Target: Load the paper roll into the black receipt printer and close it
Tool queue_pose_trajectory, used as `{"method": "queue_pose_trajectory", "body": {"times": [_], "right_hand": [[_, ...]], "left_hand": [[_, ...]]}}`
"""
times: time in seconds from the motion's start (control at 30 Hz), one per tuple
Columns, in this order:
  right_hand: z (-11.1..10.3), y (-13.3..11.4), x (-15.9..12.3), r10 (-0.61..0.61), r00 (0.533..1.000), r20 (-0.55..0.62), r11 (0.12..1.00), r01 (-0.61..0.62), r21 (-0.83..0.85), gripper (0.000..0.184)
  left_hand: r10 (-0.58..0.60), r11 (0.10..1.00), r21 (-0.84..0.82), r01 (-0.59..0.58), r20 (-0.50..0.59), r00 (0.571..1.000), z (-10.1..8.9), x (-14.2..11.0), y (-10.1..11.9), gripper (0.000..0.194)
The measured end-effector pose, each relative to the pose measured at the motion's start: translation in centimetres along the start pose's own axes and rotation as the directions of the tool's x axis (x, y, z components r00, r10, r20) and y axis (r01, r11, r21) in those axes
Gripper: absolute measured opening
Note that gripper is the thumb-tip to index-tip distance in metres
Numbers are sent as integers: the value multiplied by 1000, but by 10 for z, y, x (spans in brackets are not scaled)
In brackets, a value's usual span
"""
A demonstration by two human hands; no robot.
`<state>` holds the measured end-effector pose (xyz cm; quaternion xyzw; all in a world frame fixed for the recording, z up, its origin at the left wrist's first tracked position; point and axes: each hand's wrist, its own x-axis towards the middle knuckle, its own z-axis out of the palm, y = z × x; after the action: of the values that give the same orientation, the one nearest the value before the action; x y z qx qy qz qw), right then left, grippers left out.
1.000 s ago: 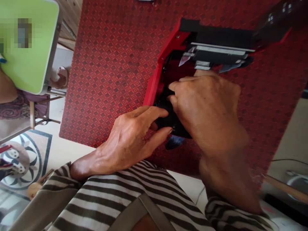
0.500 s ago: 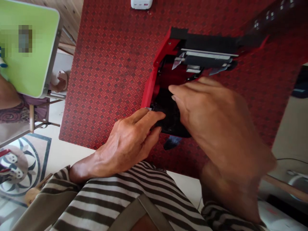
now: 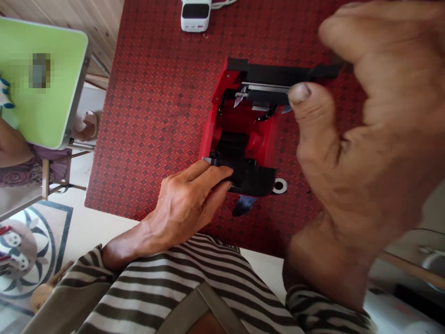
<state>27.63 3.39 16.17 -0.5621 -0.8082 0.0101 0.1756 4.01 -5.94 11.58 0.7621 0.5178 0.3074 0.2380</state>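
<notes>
A red and black device (image 3: 257,139) with its top opened stands on the red patterned table. Its raised black part carries a roller (image 3: 267,95) and clear plastic pieces. My left hand (image 3: 187,199) grips the near left corner of the device, thumb and fingers closed on its black edge. Closer to the camera, my right hand (image 3: 375,116) is raised over the right side, thumb and forefinger spread, with nothing visible between them. It covers part of the device's right side. A small white ring-shaped roll (image 3: 280,186) with a dark centre lies beside the near right corner.
A white box with a dark screen (image 3: 195,11) and a cable sits at the far side of the red table (image 3: 153,93). A dark bluish piece (image 3: 243,205) lies near the device. At left is a green table (image 3: 52,111), with another person's arm (image 3: 12,146) beside it.
My right hand has moved away from inside the device, up and right, and its thumb and forefinger have spread. The white roll has come into view. My left hand stays on the corner.
</notes>
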Motion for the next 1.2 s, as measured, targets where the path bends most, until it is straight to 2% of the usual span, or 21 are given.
{"method": "queue_pose_trajectory", "body": {"times": [0.07, 0.13, 0.2, 0.27, 0.4, 0.47, 0.57, 0.73, 0.8, 0.87, 0.93, 0.97, 1.0, 1.03, 1.1, 1.2], "right_hand": [[3, -9, 15, 24, 1000, -15, 1000, -24, 3, 76], [4, -14, 23, 74, 994, 78, 997, -72, -18, 74], [4, -17, 24, 116, 982, 149, 993, -109, -51, 71], [2, -17, 20, 112, 985, 135, 993, -106, -53, 67], [0, -15, -6, 19, 1000, 8, 999, -20, 29, 66], [1, -15, -24, -43, 999, -7, 997, 43, 68, 59], [4, -15, -50, -118, 992, 33, 985, 113, 134, 47], [11, -16, -74, -52, 983, 176, 989, 26, 148, 48], [13, -15, -77, -48, 981, 191, 988, 18, 156, 50], [15, -14, -79, -58, 980, 193, 986, 26, 164, 51], [16, -13, -82, -82, 982, 173, 984, 52, 172, 52], [17, -13, -84, -91, 983, 162, 983, 62, 174, 53], [18, -12, -87, -96, 983, 155, 982, 68, 176, 54], [19, -11, -89, -98, 984, 148, 982, 71, 178, 55], [21, -11, -92, -91, 985, 148, 982, 64, 177, 58], [24, -10, -96, -96, 985, 145, 981, 69, 180, 61]], "left_hand": [[-3, 1000, 1, 3, 4, 1000, 0, 0, 0, 21], [0, 1000, 8, 0, 6, 1000, -1, 0, 0, 21], [15, 1000, 19, -15, 10, 1000, -1, -1, 0, 20], [34, 999, 24, -35, 18, 999, -2, -2, 0, 20], [51, 998, 37, -53, 46, 998, -4, -4, 0, 20], [58, 997, 46, -61, 56, 997, -5, -4, 0, 20], [63, 997, 48, -66, 70, 996, -5, -6, -1, 21], [52, 998, 15, -53, 86, 995, -7, -11, -3, 24], [28, 997, -67, -24, 59, 998, -9, -9, -5, 32], [-65, 983, -172, 60, -24, 998, -11, -3, -9, 38], [-173, 969, -198, 146, -124, 977, -12, 6, -16, 37], [-155, 981, -141, 130, -184, 971, -11, 11, -21, 38], [-110, 993, -68, 99, -179, 978, -10, 15, -27, 39], [-26, 999, -25, 23, -159, 987, -8, 17, -33, 41], [142, 990, 27, -139, -186, 972, -3, 18, -45, 42], [190, 979, 105, -175, -154, 970, 3, 12, -59, 43]]}}
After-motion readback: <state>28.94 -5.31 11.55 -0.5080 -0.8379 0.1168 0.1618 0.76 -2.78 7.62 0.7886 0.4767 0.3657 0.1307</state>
